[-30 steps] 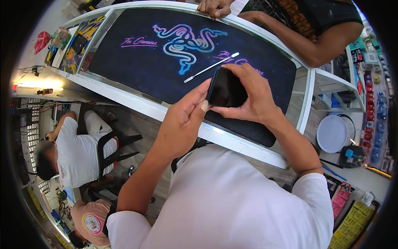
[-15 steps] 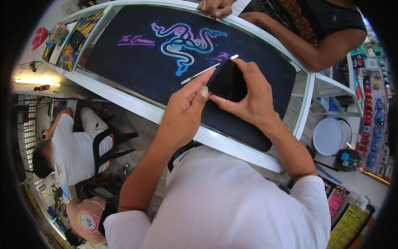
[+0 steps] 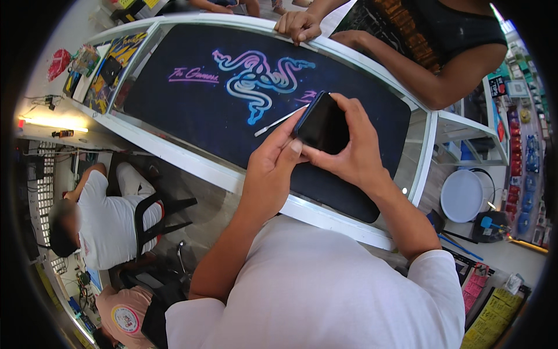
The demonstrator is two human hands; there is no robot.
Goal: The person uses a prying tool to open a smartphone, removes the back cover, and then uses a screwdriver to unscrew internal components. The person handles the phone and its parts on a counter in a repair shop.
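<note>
I hold a dark smartphone (image 3: 324, 122) with a black screen in both hands above a black desk mat (image 3: 180, 104) printed with a pink and blue snake emblem. My left hand (image 3: 270, 166) has its fingers and thumb along the phone's left and lower edge. My right hand (image 3: 360, 151) wraps round its right side, thumb at the bottom. A thin white double-tipped stick (image 3: 270, 125) lies on the mat, partly hidden by the phone and my hands. The mat lies on a white-framed glass counter (image 3: 221, 180).
A person in a black top (image 3: 442, 52) rests hands on the counter's far edge. Two co-workers (image 3: 116, 224) sit at benches at left. A round white disc (image 3: 462, 195), wires and small parts fill the right. Packages (image 3: 87, 64) sit at the counter's left end.
My hands have shifted slightly with the phone, still gripping it. The view has tilted a little, so the counter sits lower and more people's limbs show beyond it at the top.
</note>
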